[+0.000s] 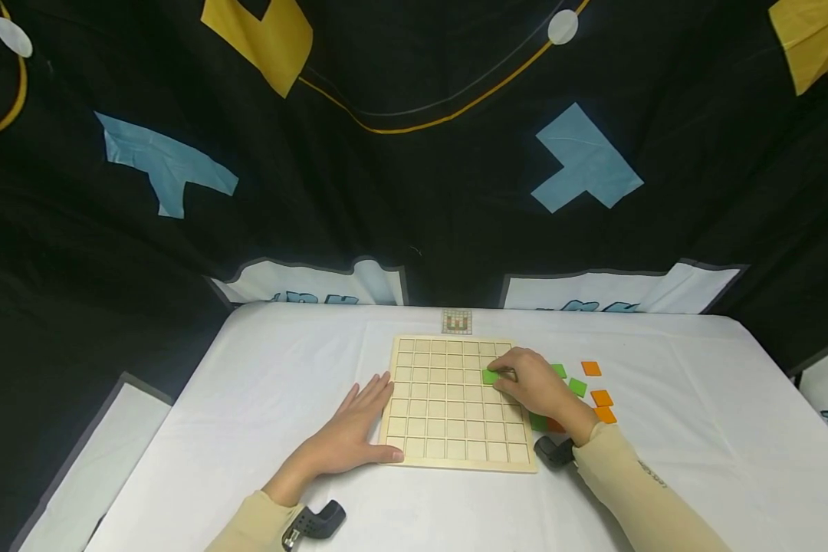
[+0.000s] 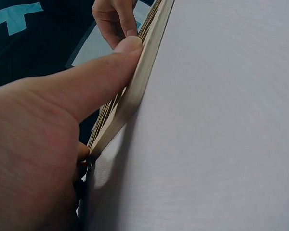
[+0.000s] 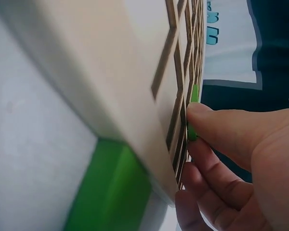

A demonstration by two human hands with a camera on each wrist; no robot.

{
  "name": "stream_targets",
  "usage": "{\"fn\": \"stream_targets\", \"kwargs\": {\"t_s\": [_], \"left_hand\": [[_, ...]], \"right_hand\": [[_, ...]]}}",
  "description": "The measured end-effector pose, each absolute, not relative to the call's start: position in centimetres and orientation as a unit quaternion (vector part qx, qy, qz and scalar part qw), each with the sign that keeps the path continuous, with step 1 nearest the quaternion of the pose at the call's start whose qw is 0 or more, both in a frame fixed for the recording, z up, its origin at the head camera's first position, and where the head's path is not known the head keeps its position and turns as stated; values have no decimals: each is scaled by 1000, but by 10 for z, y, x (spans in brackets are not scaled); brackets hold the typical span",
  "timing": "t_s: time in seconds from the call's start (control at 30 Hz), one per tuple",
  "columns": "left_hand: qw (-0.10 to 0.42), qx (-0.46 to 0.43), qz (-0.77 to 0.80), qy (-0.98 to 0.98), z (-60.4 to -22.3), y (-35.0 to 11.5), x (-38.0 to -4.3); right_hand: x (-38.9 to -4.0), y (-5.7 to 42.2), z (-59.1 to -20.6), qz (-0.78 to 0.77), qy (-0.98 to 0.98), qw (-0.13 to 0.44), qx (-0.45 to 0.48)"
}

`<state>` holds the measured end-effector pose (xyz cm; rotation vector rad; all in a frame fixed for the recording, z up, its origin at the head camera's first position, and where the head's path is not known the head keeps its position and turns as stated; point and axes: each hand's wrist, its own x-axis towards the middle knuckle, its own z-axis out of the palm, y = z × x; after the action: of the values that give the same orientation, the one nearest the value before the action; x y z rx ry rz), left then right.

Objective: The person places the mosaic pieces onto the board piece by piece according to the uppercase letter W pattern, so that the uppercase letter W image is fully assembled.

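Note:
A light wooden board [image 1: 445,399] with a raised grid of square cells lies on the table. Over its right part, my right hand [image 1: 534,383] pinches a green square tile [image 1: 489,376] between thumb and fingers. From the right wrist, that green tile [image 3: 194,92] shows low at the grid lines, partly covered by the thumb. My left hand [image 1: 350,432] rests spread along the board's left edge, its thumb on the near left corner. Close up in the left wrist view, the left thumb [image 2: 98,72] presses the board's rim [image 2: 147,72].
Right of the board lie green tiles [image 1: 577,387] and several orange tiles [image 1: 602,398], some partly hidden by the right arm. A small patterned square [image 1: 457,322] is beyond the board's far edge. White cloth [image 1: 704,429] covers the table; a dark curtain [image 1: 414,192] hangs behind.

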<state>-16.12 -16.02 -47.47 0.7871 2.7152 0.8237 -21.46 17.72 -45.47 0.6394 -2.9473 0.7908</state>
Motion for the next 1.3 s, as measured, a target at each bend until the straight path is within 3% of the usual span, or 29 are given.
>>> {"fn": "stream_targets", "kwargs": {"t_s": [0.53,1.3], "left_hand": [[96,268,276,918,-476,-159,-163],[98,266,278,918,-475,-160,-162]], "right_hand": [[-212,187,-452,305,-938,5,167],[-200,252,-437,340,-936,29,91]]}}
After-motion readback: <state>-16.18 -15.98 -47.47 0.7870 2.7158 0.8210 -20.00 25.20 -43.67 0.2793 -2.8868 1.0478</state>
